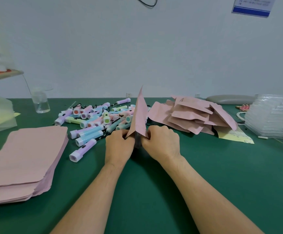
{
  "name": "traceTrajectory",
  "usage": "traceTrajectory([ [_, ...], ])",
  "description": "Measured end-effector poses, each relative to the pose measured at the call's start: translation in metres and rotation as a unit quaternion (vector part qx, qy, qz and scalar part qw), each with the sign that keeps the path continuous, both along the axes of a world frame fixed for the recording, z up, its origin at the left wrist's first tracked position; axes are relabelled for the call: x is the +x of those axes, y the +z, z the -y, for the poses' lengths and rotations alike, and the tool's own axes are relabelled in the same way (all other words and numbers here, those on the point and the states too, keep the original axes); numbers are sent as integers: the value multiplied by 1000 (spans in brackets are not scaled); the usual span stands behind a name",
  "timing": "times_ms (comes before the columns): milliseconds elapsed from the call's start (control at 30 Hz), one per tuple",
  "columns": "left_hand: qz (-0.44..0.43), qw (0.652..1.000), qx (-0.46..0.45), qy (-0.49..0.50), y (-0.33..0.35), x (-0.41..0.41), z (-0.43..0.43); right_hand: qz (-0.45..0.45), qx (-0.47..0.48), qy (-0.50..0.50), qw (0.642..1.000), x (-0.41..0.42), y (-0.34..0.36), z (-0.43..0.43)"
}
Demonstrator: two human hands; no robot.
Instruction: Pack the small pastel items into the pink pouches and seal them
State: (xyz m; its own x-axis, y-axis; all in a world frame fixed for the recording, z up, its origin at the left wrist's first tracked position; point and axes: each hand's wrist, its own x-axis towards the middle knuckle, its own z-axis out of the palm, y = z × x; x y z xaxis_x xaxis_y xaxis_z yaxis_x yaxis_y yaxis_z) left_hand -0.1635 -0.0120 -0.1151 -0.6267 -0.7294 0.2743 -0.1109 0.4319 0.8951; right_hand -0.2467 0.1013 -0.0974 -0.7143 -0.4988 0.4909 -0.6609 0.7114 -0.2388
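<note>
My L hand [118, 141] & R hand [162, 141] both pinch the near edge of one pink pouch [140, 115], held upright over the green table [205, 166], w/ pastel flashlights [93, 122] piled just behind it.

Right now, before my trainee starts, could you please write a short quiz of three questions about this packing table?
1. True or false: the left hand and the right hand both grip the upright pink pouch.
2. Where does the flat stack of pouches lie? A: on the person's left. B: on the person's right. C: on the shelf.
3. Fill in: the pastel items lie on a ___ table.
Key: 1 true; 2 A; 3 green.
</note>
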Motion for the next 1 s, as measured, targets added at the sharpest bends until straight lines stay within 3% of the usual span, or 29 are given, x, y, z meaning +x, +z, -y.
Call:
traceTrajectory([
  [167,-31,998,-13,54,-2,-3,0,13,-2,-12,1000,0,2,0],
  [400,-44,995,-93,11,-1,-3,-6,-52,-6,-6,999,8,1,6],
  [500,-37,989,-140,31,1,-3,-8,-28,-13,-16,999,6,4,6],
  [633,-90,985,-102,108,3,-2,-8,25,-29,-52,998,0,10,-4],
  [767,-45,986,-155,36,6,-1,-20,9,-59,-21,998,8,7,2],
  [1000,43,974,-201,99,8,2,-17,59,-54,16,997,9,2,5],
])
